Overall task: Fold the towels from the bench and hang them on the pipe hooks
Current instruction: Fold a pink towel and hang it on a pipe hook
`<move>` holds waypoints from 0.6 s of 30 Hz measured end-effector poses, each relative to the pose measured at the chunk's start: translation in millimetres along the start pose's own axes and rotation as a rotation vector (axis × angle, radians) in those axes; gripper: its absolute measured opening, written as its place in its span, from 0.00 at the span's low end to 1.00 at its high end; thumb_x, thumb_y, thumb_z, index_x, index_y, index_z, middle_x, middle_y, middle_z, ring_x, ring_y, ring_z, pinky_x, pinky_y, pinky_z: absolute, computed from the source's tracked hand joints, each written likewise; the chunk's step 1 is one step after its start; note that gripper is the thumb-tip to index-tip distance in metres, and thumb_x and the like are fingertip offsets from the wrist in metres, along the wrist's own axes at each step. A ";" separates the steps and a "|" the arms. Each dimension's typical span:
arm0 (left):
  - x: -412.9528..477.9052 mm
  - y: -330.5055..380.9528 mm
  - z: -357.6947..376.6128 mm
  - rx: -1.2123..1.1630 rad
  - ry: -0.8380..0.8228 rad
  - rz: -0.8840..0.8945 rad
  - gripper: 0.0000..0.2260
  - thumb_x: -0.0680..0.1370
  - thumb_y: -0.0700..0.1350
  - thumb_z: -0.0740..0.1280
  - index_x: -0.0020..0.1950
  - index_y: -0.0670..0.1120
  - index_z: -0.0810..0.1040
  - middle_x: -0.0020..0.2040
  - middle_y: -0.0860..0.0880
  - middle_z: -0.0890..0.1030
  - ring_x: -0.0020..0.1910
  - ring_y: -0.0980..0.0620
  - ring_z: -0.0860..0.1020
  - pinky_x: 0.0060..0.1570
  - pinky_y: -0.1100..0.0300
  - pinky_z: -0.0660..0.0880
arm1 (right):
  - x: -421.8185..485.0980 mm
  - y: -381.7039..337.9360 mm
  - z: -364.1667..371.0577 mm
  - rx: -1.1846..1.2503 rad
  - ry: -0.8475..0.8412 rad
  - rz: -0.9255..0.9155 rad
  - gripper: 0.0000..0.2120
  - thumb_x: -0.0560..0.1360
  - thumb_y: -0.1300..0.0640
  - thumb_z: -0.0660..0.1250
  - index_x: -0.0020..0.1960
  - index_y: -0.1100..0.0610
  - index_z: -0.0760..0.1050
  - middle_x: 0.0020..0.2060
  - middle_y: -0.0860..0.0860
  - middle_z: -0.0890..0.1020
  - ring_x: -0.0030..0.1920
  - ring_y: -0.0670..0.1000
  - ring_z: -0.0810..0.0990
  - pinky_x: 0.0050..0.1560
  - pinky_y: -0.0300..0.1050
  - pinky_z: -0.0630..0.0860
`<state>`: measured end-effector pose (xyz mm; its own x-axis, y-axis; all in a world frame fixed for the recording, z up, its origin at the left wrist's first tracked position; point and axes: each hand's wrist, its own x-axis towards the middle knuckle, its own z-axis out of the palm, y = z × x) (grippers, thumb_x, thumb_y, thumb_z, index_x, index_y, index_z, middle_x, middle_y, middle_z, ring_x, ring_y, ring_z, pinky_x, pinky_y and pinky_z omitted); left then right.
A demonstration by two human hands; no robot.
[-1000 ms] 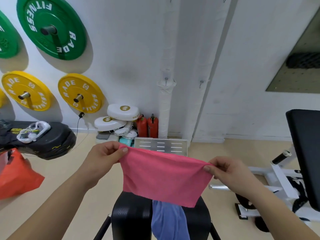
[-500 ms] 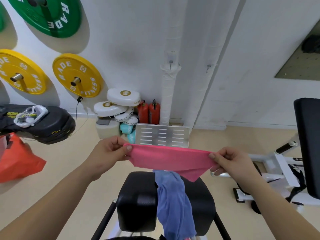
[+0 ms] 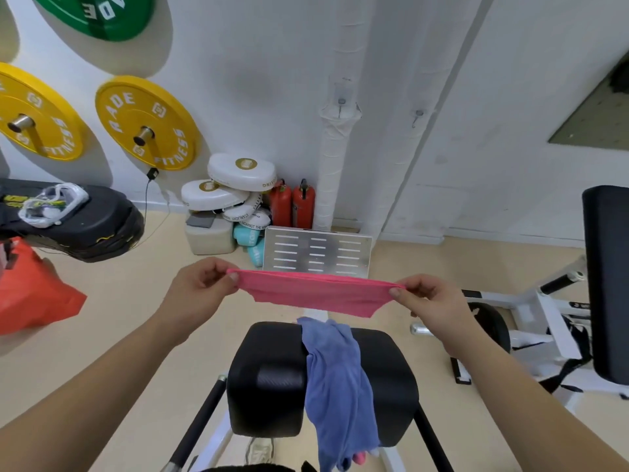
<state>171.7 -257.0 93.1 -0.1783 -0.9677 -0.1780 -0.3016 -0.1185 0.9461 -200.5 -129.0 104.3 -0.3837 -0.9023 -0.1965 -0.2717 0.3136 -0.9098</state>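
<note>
I hold a pink towel (image 3: pixel 316 291) stretched flat in the air above the black bench pad (image 3: pixel 269 376). My left hand (image 3: pixel 200 287) pinches its left corner and my right hand (image 3: pixel 425 301) pinches its right corner. A blue towel (image 3: pixel 337 379) lies crumpled over the bench pad and hangs down its near side. Two small hooks sit on the white wrapped pipes ahead: one hook (image 3: pixel 341 103) on the left pipe, the other hook (image 3: pixel 419 114) on the right pipe. Both hooks are bare.
Yellow weight plates (image 3: pixel 146 122) hang on the wall at left. White pads (image 3: pixel 238 178) and red extinguishers (image 3: pixel 292 202) stand at the wall's foot beside a metal plate (image 3: pixel 316 250). A second black bench (image 3: pixel 606 281) with a white frame is at right, an orange bag (image 3: pixel 30 294) at left.
The pink towel has swung up from hanging broad to a flat, narrow band between my hands. The camera tipped downward, showing more of the bench and blue towel.
</note>
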 end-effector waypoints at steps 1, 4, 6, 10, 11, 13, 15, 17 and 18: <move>-8.5 -5.9 -1.0 0.017 -0.001 -0.013 0.02 0.79 0.39 0.72 0.48 0.44 0.84 0.44 0.43 0.87 0.46 0.47 0.84 0.55 0.53 0.79 | -5.7 6.2 0.6 -0.022 -0.019 0.001 0.01 0.74 0.56 0.77 0.44 0.52 0.86 0.41 0.51 0.87 0.41 0.48 0.81 0.47 0.46 0.77; -36.7 -36.1 0.3 0.121 -0.052 -0.067 0.04 0.79 0.38 0.71 0.47 0.45 0.84 0.42 0.42 0.86 0.44 0.45 0.84 0.55 0.48 0.79 | -24.9 31.1 7.2 -0.081 -0.133 0.059 0.04 0.76 0.57 0.75 0.45 0.49 0.85 0.44 0.48 0.88 0.47 0.51 0.85 0.54 0.48 0.79; -58.0 -61.8 1.6 0.198 -0.121 -0.110 0.04 0.79 0.38 0.70 0.46 0.45 0.84 0.41 0.42 0.85 0.43 0.44 0.83 0.54 0.45 0.79 | -38.4 52.0 18.5 -0.176 -0.227 0.097 0.06 0.78 0.58 0.73 0.46 0.46 0.82 0.46 0.47 0.88 0.51 0.51 0.86 0.59 0.51 0.80; -99.5 -105.4 0.7 0.292 -0.202 -0.185 0.06 0.81 0.39 0.69 0.45 0.45 0.83 0.40 0.46 0.85 0.40 0.48 0.82 0.46 0.51 0.80 | -69.4 99.8 42.7 -0.343 -0.354 0.128 0.13 0.77 0.62 0.72 0.40 0.46 0.77 0.42 0.51 0.87 0.48 0.54 0.85 0.56 0.55 0.81; -108.4 -112.5 0.1 0.319 -0.218 -0.195 0.07 0.81 0.38 0.68 0.45 0.46 0.82 0.39 0.50 0.86 0.37 0.54 0.82 0.43 0.59 0.79 | -77.5 109.0 47.9 -0.383 -0.394 0.154 0.11 0.77 0.60 0.71 0.40 0.47 0.76 0.40 0.52 0.85 0.44 0.54 0.84 0.53 0.55 0.81; -121.5 -121.7 -0.8 0.362 -0.245 -0.220 0.07 0.81 0.38 0.68 0.44 0.46 0.82 0.37 0.54 0.86 0.35 0.59 0.81 0.40 0.67 0.76 | -91.8 123.4 53.0 -0.425 -0.459 0.217 0.07 0.78 0.57 0.69 0.42 0.50 0.75 0.39 0.55 0.83 0.38 0.51 0.80 0.48 0.55 0.82; -128.3 -126.8 -2.2 0.372 -0.273 -0.270 0.07 0.81 0.37 0.66 0.45 0.45 0.82 0.38 0.51 0.87 0.37 0.57 0.83 0.40 0.65 0.77 | -99.9 134.3 55.6 -0.427 -0.483 0.233 0.06 0.78 0.54 0.68 0.43 0.51 0.74 0.39 0.56 0.82 0.37 0.51 0.78 0.48 0.57 0.82; -129.9 -130.6 -4.3 0.380 -0.308 -0.301 0.07 0.81 0.37 0.65 0.46 0.43 0.81 0.38 0.48 0.87 0.37 0.56 0.84 0.38 0.68 0.77 | -103.9 141.2 57.1 -0.413 -0.480 0.247 0.05 0.78 0.52 0.67 0.43 0.50 0.74 0.40 0.55 0.82 0.41 0.57 0.82 0.51 0.59 0.83; -128.8 -133.2 -4.7 0.388 -0.319 -0.306 0.07 0.81 0.37 0.65 0.47 0.43 0.81 0.38 0.48 0.87 0.36 0.57 0.83 0.38 0.69 0.76 | -104.6 142.0 58.1 -0.416 -0.479 0.256 0.05 0.78 0.52 0.67 0.44 0.50 0.74 0.40 0.55 0.82 0.44 0.58 0.83 0.51 0.59 0.83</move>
<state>239.3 -117.6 -8.7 -0.2841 -0.7802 -0.5574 -0.6936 -0.2341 0.6812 -147.7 -7.2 -25.6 -0.0740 -0.7858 -0.6140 -0.5777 0.5357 -0.6159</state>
